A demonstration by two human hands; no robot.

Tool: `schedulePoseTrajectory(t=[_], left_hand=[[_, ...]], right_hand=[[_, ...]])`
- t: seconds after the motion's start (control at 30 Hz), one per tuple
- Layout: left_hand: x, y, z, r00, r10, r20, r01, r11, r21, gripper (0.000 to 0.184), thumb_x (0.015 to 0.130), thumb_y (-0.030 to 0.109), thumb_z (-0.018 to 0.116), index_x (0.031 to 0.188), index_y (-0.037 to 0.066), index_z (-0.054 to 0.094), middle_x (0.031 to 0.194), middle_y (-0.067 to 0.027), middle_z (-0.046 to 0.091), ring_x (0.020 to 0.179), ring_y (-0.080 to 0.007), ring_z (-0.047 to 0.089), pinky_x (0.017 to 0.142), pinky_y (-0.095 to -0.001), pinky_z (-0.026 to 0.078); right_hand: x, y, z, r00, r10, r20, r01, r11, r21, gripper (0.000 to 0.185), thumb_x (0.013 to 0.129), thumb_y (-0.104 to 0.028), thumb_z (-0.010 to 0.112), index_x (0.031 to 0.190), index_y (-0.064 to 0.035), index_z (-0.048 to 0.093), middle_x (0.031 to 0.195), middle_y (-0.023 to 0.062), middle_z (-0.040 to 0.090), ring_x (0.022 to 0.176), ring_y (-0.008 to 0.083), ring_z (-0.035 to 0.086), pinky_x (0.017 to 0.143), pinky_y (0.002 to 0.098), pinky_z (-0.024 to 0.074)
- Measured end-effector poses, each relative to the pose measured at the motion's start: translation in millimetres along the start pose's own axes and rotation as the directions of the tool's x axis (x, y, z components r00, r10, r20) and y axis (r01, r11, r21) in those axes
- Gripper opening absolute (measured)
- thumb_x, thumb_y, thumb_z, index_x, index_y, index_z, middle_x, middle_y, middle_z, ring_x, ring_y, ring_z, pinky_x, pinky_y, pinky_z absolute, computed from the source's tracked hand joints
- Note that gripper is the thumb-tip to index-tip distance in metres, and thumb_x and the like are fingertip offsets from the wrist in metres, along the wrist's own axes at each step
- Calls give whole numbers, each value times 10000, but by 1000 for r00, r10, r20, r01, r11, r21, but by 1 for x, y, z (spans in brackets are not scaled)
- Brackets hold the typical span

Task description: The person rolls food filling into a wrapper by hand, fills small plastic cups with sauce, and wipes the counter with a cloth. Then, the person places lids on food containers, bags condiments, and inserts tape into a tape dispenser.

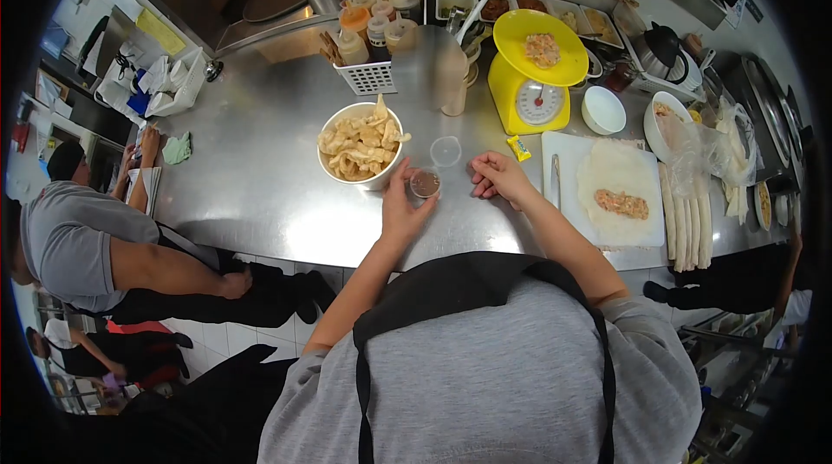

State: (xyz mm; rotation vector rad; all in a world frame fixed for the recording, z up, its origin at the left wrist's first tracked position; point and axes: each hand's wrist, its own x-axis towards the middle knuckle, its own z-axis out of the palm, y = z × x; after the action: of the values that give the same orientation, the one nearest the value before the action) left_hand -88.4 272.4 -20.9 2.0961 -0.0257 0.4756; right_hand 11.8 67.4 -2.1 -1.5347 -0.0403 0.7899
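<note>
My left hand is closed around a small clear sauce cup with brown sauce in it, low over the steel counter. To its right is my right hand, its fingers curled and pressed together; whatever they may hold is hidden. A clear round lid lies flat between the hands, just beyond the cup, touched by neither. Close behind my left hand stands a white paper bucket heaped with pale golden fried crisps. Beyond my right hand lies a small yellow packet.
On the right are a yellow scale bearing minced filling, a white cutting board with a filled wrapper, and pale rolls. A white basket of bottles stands at the back. A co-worker stands on the left.
</note>
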Motion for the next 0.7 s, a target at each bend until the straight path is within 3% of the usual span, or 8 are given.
schedulePoseTrajectory(t=[0.27, 0.33, 0.37, 0.47, 0.53, 0.57, 0.6, 0.7], left_hand=[[10, -28, -14, 985, -63, -163, 52, 996, -75, 777, 688, 49, 734, 1320, -20, 287, 1096, -127, 538, 1022, -223, 530, 926, -337, 401], [16, -33, -20, 982, -74, -175, 69, 997, -31, 767, 686, 64, 733, 1311, -28, 299, 1109, -129, 533, 1035, -226, 527, 931, -335, 400], [21, -30, -22, 980, -69, -186, 58, 996, -64, 774, 679, 92, 739, 1306, -37, 304, 1118, -139, 530, 1041, -236, 527, 937, -337, 398], [29, -33, -26, 975, -67, -212, 68, 998, -2, 752, 655, 122, 753, 1268, -47, 351, 1083, -171, 546, 1002, -272, 551, 894, -356, 430], [31, -31, -27, 980, -22, -200, 56, 985, 163, 747, 641, 124, 763, 1256, -37, 369, 1032, -183, 571, 949, -301, 575, 853, -371, 448], [31, -29, -27, 980, -36, -196, 68, 985, 161, 731, 647, 164, 762, 1246, -26, 388, 1045, -182, 573, 965, -327, 562, 854, -397, 432], [31, -29, -26, 980, -56, -191, 87, 983, 161, 716, 653, 203, 762, 1236, -14, 408, 1058, -182, 575, 981, -353, 549, 855, -424, 415], [28, -34, -26, 981, -68, -180, 90, 989, 117, 746, 645, 231, 772, 1246, -8, 400, 1059, -177, 579, 1009, -337, 535, 879, -425, 382]], right_hand=[[8, 13, 4, 984, -161, 71, 164, 986, -39, 128, 883, -181, 555, 953, -74, 559, 727, 17, 559, 567, 102, 571, 480, 223, 448], [7, 5, 6, 977, -197, 79, 205, 973, -103, 175, 888, -223, 570, 993, -83, 571, 779, 9, 584, 603, 96, 586, 482, 218, 440], [3, -10, 6, 959, -271, 84, 283, 937, -204, 190, 882, -215, 582, 1014, -79, 576, 786, 8, 585, 609, 95, 586, 487, 218, 442], [-37, -108, 6, 874, -471, 116, 485, 844, -228, 211, 858, -154, 612, 1034, -42, 579, 792, 11, 586, 618, 80, 578, 553, 218, 462], [-70, -174, 4, 662, -738, 130, 737, 611, -288, 203, 849, -116, 617, 1034, -39, 589, 828, 10, 583, 687, 67, 570, 595, 200, 457], [-91, -210, 2, 503, -853, 141, 826, 426, -369, 202, 844, -103, 619, 1034, -39, 590, 850, 9, 575, 720, 67, 566, 609, 198, 455], [-112, -248, 0, 330, -929, 167, 868, 229, -440, 203, 839, -90, 620, 1034, -40, 592, 872, 9, 567, 753, 66, 561, 624, 196, 454], [-161, -337, 7, 54, -985, 167, 890, -28, -455, 233, 827, -83, 631, 1052, -44, 584, 899, 13, 540, 792, 74, 550, 688, 204, 460]])
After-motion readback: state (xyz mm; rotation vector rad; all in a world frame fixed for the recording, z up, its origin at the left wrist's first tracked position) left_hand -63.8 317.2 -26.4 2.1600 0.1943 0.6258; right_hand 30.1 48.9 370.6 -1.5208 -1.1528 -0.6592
